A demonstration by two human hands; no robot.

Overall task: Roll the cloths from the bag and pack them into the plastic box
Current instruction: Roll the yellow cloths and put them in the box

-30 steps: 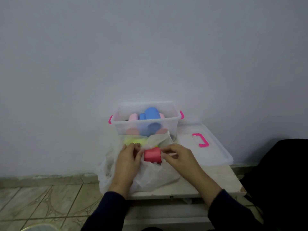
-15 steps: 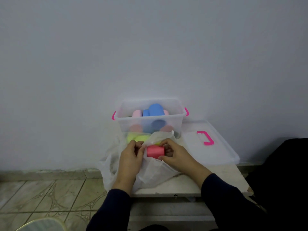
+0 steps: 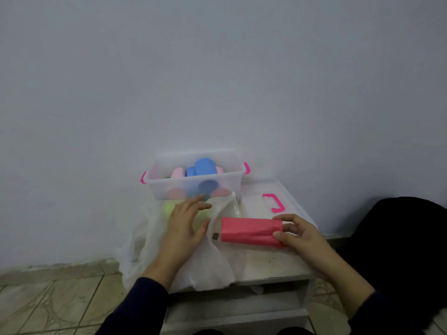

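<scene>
A red cloth (image 3: 249, 232) lies as a long folded strip across the small table, right of the bag. My right hand (image 3: 297, 234) pinches its right end between thumb and fingers. A white plastic bag (image 3: 193, 264) slumps at the table's left front, with yellow-green cloth (image 3: 168, 209) showing inside. My left hand (image 3: 186, 226) rests flat on the bag with straight fingers. Behind the bag stands the clear plastic box (image 3: 232, 187) with pink handles, holding several rolled blue (image 3: 204, 166) and pink (image 3: 178, 174) cloths.
The box's clear lid (image 3: 256, 201) with a pink handle (image 3: 274, 203) lies on the table to the right of the box. A dark bulky object (image 3: 406, 250) sits at the right. The wall is close behind; tiled floor (image 3: 60, 303) lies to the left.
The red cloth was a short bundle held by both hands over the bag. It now lies stretched out to the right, held only by my right hand; my left hand has dropped onto the bag.
</scene>
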